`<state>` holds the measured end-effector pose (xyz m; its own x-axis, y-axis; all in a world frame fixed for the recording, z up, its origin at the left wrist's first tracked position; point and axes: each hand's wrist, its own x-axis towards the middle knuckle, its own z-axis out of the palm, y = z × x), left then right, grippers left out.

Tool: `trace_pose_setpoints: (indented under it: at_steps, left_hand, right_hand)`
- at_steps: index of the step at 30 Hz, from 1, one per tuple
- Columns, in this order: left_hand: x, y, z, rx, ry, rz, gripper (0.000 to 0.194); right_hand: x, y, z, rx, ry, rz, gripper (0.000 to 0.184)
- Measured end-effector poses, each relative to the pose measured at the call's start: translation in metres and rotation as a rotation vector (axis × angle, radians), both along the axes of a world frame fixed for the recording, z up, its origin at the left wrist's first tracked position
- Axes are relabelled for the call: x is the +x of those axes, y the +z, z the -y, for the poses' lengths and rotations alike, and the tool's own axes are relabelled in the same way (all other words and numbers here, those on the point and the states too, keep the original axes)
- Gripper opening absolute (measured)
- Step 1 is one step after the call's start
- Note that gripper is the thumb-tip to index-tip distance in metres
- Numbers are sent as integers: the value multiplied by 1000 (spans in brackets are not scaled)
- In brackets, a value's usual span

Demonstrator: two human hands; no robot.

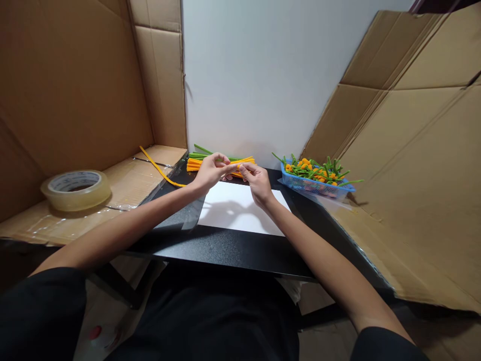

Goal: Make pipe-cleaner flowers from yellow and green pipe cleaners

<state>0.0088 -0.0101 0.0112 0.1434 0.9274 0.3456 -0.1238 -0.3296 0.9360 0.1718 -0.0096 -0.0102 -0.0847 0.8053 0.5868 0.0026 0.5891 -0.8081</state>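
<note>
My left hand (211,173) and my right hand (258,184) meet at the fingertips above a white sheet of paper (240,210). A small bit of orange pipe cleaner (239,166) shows where they meet. My right thumb and index finger pinch it, and the left fingers are closed at the same spot, partly covering it. Another orange length (160,170) curves from the cardboard on the left toward my left wrist; whether it joins the held piece is hidden. Just behind my hands lie bundles of orange pipe cleaners (194,164) and green pipe cleaners (203,156).
A blue basket (319,186) of green-stemmed orange pieces stands at the right back of the black table (225,245). On the left cardboard sits a roll of clear tape (77,198). Cardboard panels (421,140) flank both sides, and a pale wall (263,75) rises behind.
</note>
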Motion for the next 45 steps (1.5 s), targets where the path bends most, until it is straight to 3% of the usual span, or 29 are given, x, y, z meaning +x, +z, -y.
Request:
trace_pose_setpoints:
  at_steps: [3, 5, 8, 11, 14, 17, 20, 26, 30, 36, 41, 45]
  left_hand:
    - [-1, 0, -3, -73, -26, 22, 46]
    - [-2, 0, -3, -3, -13, -17, 43]
    - [-5, -2, -2, 272, 88, -114, 38]
    - [-9, -4, -4, 588, 282, -272, 23]
    - [-13, -10, -7, 888, 440, -505, 14]
    - [-15, -16, -11, 1152, 501, -664, 16]
    - [-16, -20, -12, 1274, 531, -722, 18]
    - [-17, -19, -15, 1253, 472, -839, 17]
    - [-17, -16, -14, 1157, 361, -907, 16]
    - [-18, -10, -9, 958, 298, -930, 19]
    - [-18, -5, -8, 858, 296, -834, 11]
    - [-15, -2, -7, 711, 296, -732, 16]
  right_hand:
    - [4, 1, 0, 95, -45, 93, 37]
    - [7, 2, 0, 114, -97, 158, 39]
    - [8, 4, -2, 4, -159, 161, 52]
    - [8, 10, 1, -146, -132, 118, 62]
    - [8, 16, 8, -254, -17, 105, 60]
    - [8, 20, 12, -289, 38, 121, 54]
    - [9, 19, 12, -279, 57, 158, 48]
    - [14, 16, 4, -183, -15, 259, 40]
    - [18, 15, 2, -303, 86, 160, 44]
    - [18, 11, 1, -467, 154, 25, 47]
    - [17, 12, 3, -357, 162, 56, 47]
    - [19, 11, 2, -317, 169, 89, 46]
